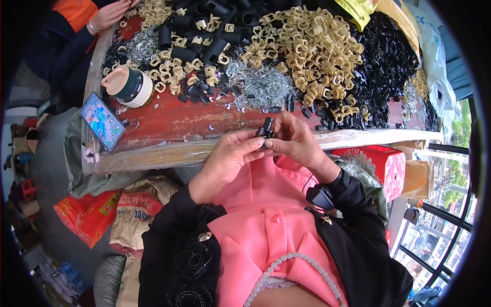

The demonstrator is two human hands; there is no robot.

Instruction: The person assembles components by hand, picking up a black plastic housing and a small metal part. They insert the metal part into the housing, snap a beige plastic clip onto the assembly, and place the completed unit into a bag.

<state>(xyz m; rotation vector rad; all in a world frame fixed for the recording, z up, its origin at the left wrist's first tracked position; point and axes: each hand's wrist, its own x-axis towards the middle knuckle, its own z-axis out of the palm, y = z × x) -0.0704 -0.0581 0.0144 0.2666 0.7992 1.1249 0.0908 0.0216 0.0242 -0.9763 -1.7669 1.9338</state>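
Observation:
A small black plastic part (265,129) is held between both hands, just over the table's near edge. My left hand (230,156) pinches it from the left with thumb and fingers. From the other side my right hand (296,140) closes on it, fingertips bent round its right side. The fingers cover much of the part, so its full shape cannot be made out. Beyond my hands lies a heap of small silvery metal pieces (263,86). To its right rises a large pile of cream plastic clips (322,56).
The red table (174,123) has a pale wooden edge. Many small black parts (386,61) are heaped at right. Black tubes (215,50) lie at the back. A lidded cup (128,89) and a phone (102,122) stand at left. Another person's hand (108,16) is at the far left.

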